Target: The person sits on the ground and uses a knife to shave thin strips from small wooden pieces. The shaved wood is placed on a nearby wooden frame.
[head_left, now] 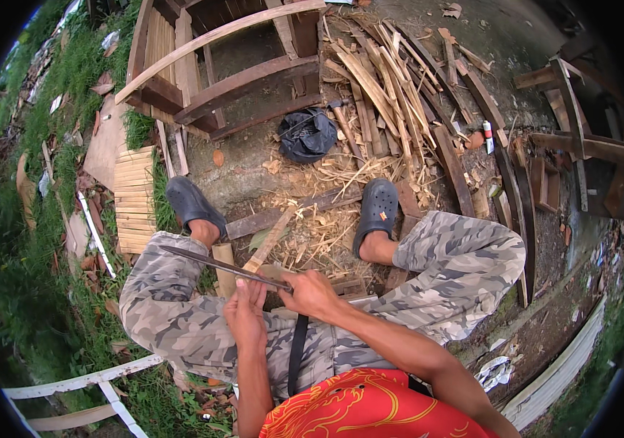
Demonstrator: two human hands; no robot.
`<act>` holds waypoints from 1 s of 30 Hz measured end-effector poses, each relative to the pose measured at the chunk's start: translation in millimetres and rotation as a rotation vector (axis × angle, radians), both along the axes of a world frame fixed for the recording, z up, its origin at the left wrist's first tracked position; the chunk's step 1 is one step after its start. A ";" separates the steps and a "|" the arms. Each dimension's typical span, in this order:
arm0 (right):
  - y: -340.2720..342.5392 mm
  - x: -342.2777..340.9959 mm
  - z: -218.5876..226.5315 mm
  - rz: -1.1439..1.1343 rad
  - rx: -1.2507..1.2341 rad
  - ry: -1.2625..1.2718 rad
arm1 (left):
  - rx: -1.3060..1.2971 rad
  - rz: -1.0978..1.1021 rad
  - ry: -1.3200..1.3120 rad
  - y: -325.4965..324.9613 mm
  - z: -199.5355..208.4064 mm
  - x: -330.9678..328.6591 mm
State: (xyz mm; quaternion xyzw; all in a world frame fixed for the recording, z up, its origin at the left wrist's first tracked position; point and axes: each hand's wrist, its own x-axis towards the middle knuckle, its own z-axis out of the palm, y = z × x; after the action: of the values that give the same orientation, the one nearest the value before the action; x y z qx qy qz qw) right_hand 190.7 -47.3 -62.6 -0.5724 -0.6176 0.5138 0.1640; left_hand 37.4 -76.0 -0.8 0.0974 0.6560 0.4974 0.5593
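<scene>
My right hand (312, 293) is closed round the handle end of a long dark-bladed knife (202, 258), its blade pointing to the left across my lap. Just left of it, my left hand (246, 312) is closed, fingertips up against the underside of the blade, on the near end of a pale bamboo strip (274, 239). The strip slants away from me under the blade, and its far end lies over a dark plank (261, 223) on the ground. A short thick bamboo piece (223, 269) stands beside the strip. My fingers partly hide the strip's near end.
Shavings (319, 241) litter the ground between my feet. Beyond them lie a black bag (307, 136), a hammer (345, 130) and a heap of wood strips (392, 95). A wooden frame (253, 91) stands far left, a bamboo slat panel (134, 201) left, a white-red tube (488, 137) right.
</scene>
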 end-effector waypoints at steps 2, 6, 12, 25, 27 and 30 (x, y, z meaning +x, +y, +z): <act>-1.7 -4.0 4.7 -0.020 0.013 0.015 | 0.072 -0.016 -0.020 2.0 -0.6 -1.0; -0.7 -7.0 11.5 0.052 0.034 -0.050 | 0.034 -0.009 -0.025 2.6 -2.7 -1.5; 5.5 0.0 -8.1 -0.015 -0.151 -0.125 | 0.043 -0.023 0.044 -0.7 -3.8 0.3; 10.0 8.2 -94.2 0.103 -0.100 -0.029 | -0.027 -0.084 0.173 22.5 6.1 -14.8; 14.7 8.1 -106.0 -0.045 -0.282 -0.175 | -0.020 -0.089 0.179 27.5 7.7 -21.0; 14.8 15.6 -123.4 -0.137 -0.403 -0.356 | -0.035 -0.086 0.173 28.2 6.9 -25.1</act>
State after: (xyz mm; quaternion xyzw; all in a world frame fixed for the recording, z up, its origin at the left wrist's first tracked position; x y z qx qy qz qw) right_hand 206.3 -32.5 -186.1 -0.7152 -0.4820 0.5053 -0.0296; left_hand 12.3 -47.8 6.0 0.1581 0.7056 0.4513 0.5230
